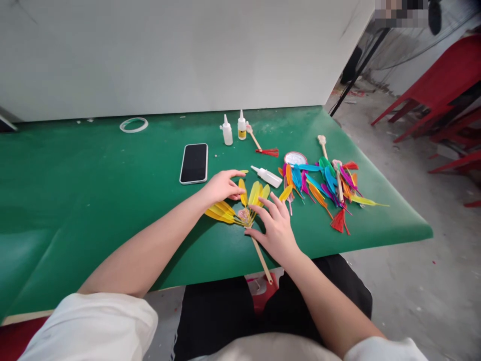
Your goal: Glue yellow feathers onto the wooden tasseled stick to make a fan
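A fan of yellow feathers (253,193) lies before me on the green table, its quills meeting at a pale carved head (244,215) on a thin wooden handle (262,258). The handle's end reaches past the table edge. My right hand (278,230) is on the fan's right side, thumb by the quill bases and fingers curved over the feathers. Above the left feathers, my left hand (221,186) has its fingers apart, tips close to an upright feather. A small yellow tip (244,171) shows by its index finger. Beyond lies a white glue bottle (268,177).
A phone (194,164) lies left of two standing glue bottles (227,131). A stick with a red tassel (254,139) is behind. To the right are colourful feathers (328,180) and a round pale disc (295,159). A tape ring (134,125) lies far left; red chairs (443,75) stand beyond.
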`<state>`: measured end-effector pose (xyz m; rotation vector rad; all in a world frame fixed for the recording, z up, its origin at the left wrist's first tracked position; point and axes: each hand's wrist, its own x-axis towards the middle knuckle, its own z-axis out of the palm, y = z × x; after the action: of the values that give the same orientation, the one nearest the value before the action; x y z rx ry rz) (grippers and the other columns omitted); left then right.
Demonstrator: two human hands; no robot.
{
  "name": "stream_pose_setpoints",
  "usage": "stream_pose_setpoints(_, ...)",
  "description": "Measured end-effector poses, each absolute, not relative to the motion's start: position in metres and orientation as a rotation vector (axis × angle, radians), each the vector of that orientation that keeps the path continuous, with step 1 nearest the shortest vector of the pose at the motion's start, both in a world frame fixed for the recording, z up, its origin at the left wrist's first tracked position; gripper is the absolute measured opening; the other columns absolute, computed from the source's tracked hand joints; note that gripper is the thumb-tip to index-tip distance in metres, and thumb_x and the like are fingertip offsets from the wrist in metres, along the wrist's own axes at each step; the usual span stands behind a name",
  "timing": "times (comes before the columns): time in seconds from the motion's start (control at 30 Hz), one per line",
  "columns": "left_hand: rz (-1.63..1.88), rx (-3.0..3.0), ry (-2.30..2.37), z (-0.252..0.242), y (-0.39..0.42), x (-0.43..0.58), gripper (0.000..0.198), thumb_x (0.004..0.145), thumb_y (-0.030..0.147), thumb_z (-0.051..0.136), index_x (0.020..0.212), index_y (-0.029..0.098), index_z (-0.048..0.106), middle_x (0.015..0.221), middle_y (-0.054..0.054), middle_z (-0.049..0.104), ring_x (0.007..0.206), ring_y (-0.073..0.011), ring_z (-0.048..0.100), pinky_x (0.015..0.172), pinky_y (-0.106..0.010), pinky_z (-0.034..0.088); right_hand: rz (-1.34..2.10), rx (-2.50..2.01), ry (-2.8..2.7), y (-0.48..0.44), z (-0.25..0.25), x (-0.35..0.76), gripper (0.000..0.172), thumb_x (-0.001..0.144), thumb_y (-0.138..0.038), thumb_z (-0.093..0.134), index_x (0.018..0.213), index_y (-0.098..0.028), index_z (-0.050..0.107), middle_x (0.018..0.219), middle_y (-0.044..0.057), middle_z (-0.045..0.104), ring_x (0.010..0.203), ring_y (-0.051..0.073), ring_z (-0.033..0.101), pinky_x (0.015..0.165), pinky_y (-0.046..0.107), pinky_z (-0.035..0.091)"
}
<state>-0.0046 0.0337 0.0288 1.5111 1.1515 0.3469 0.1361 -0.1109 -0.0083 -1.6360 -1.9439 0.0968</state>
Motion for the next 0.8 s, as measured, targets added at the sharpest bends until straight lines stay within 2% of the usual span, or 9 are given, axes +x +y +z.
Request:
stream_pose_setpoints(0.1, 0.361, 1.523, 1.137, 0.027, 0.033, -0.002, 0.054, 0.070, 0.011, 0.068, 0.120, 0.015, 0.050, 0.057, 0.000, 0.062, 0.054, -0.0119, 0.062, 0.060, -0.026, 0.054, 0.121, -1.646, -1.943, -0.109, -0.009, 0.137, 0.048, 0.072, -0.044, 0.063, 0.114, -0.022, 0.057, 0.123, 0.010, 0.052, 0.127, 0.033, 0.030, 0.101, 0.056, 0.026)
stream_pose_setpoints(0.33, 0.382, 1.523, 1.097, 0.027, 0.030, 0.002, 0.050, 0.071, 0.009, 0.066, 0.118, 0.015, 0.051, 0.058, 0.001, 0.061, 0.053, -0.0102, 0.060, 0.059, -0.024, 0.054, 0.155, -1.645, -1.966, -0.111, -0.009, 0.136, 0.032, 0.075, -0.043, 0.061, 0.104, -0.031, 0.064, 0.124, 0.007, 0.052, 0.128, 0.033, 0.028, 0.101, 0.057, 0.024)
stream_pose_setpoints(0.8, 0.369, 1.572, 1.128, 0.021, 0.031, 0.007, 0.048, 0.070, 0.014, 0.066, 0.116, 0.015, 0.053, 0.061, 0.001, 0.060, 0.053, -0.0118, 0.060, 0.056, -0.027, 0.054, 0.181, -1.640, -1.998, -0.111, -0.005, 0.135, 0.032, 0.077, -0.042, 0.058, 0.108, -0.032, 0.063, 0.124, 0.007, 0.052, 0.128, 0.032, 0.030, 0.101, 0.058, 0.024)
